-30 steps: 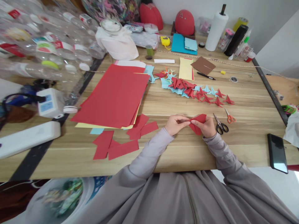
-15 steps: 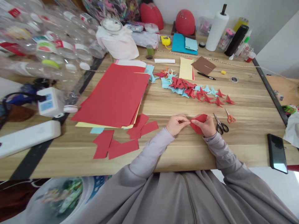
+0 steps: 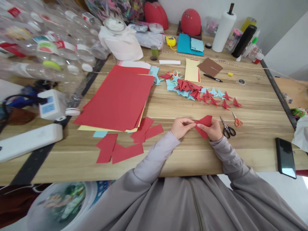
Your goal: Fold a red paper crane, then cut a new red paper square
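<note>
- While the stack of red paper sheets (image 3: pixel 117 99) lies largely uncut on the wooden table (image 3: pixel 255 106), much work looks left.
- Beyond my hands, a row of finished red and blue folded figures (image 3: pixel 199 91) lies done.
- Four cut red squares (image 3: pixel 127 141) await folding.
- My left hand (image 3: pixel 181 127) and right hand (image 3: pixel 213 131) pinch one half-folded red piece (image 3: pixel 204 123) together above the near table edge.

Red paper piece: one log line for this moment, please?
left hand: pinches red paper piece | right hand: holds it | black scissors: beside right hand
</note>
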